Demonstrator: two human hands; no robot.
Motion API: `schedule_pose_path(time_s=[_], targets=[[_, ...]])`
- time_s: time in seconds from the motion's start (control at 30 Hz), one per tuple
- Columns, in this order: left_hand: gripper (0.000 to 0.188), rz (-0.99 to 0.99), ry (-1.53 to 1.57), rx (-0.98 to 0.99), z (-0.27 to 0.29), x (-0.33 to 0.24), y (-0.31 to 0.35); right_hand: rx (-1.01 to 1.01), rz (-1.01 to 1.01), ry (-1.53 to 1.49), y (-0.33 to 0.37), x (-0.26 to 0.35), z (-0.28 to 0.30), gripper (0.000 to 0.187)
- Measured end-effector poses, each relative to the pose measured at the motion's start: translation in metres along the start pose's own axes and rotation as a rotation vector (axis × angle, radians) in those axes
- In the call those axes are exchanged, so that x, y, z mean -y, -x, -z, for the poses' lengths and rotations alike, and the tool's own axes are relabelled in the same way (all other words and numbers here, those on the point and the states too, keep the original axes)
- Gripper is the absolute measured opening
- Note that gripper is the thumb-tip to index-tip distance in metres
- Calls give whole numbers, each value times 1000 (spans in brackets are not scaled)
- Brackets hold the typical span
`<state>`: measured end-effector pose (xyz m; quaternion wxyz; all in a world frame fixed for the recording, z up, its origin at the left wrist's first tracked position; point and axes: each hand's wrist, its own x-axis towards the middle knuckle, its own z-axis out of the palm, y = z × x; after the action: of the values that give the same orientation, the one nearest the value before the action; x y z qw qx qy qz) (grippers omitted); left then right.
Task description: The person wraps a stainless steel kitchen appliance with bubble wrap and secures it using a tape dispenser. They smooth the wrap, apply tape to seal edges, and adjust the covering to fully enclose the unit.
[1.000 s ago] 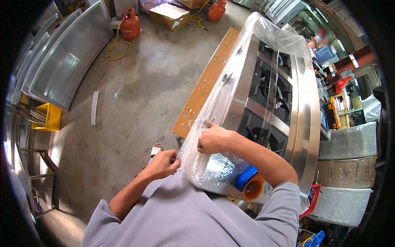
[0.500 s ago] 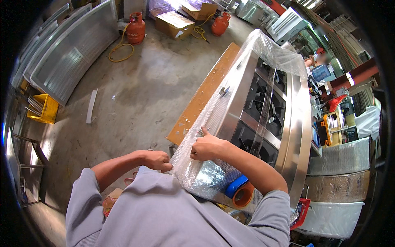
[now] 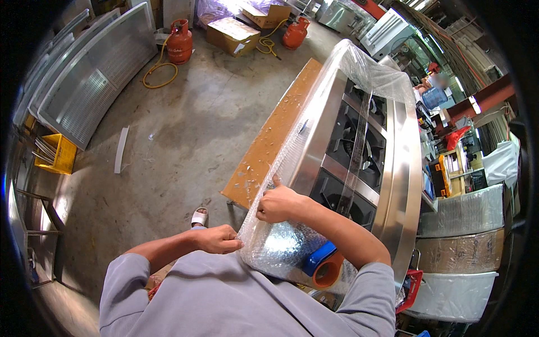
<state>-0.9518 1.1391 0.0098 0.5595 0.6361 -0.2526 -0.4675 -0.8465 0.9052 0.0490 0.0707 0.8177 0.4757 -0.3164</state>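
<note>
A long stainless steel gas stove (image 3: 317, 147) with black burner wells lies diagonally before me. Clear bubble wrap (image 3: 286, 238) covers its near end and left side. My left hand (image 3: 220, 240) is closed on the wrap's edge at the near left corner. Farther along that side, my right hand (image 3: 279, 203) is curled against the wrap, one finger pointing away from me; its grip is partly hidden. Under my right forearm, a blue tape dispenser (image 3: 319, 256) with an orange ring (image 3: 328, 272) rests at the stove's near end.
A brown board (image 3: 264, 151) strewn with scraps runs along the stove's left side. Red gas cylinders (image 3: 179, 42) with yellow hoses stand beyond, near cardboard boxes (image 3: 231, 35). Metal mesh panels (image 3: 95, 78) lean at the left. Another person (image 3: 433, 90) is at the far right.
My left hand has moved a little down and to the right, still closed on the wrap edge. My right hand has hardly moved. A white shoe now shows beyond my left forearm.
</note>
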Motion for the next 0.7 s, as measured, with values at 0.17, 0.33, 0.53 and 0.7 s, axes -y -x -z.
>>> schedule_pose_path(time_s=[0.17,0.33,0.53,0.7], targets=[[50,-61,-127,-58,-10,-2,-2,-78,11,11,4,2,5,37],[46,-141,-246,-128,-24,-7,-4,-172,77,-16,10,0,-5,38],[44,-143,-333,-243,-45,-15,-4,-411,244,177,62,43,18,25],[39,-220,-420,-279,-47,-10,-4,-563,378,276,51,70,1,41]])
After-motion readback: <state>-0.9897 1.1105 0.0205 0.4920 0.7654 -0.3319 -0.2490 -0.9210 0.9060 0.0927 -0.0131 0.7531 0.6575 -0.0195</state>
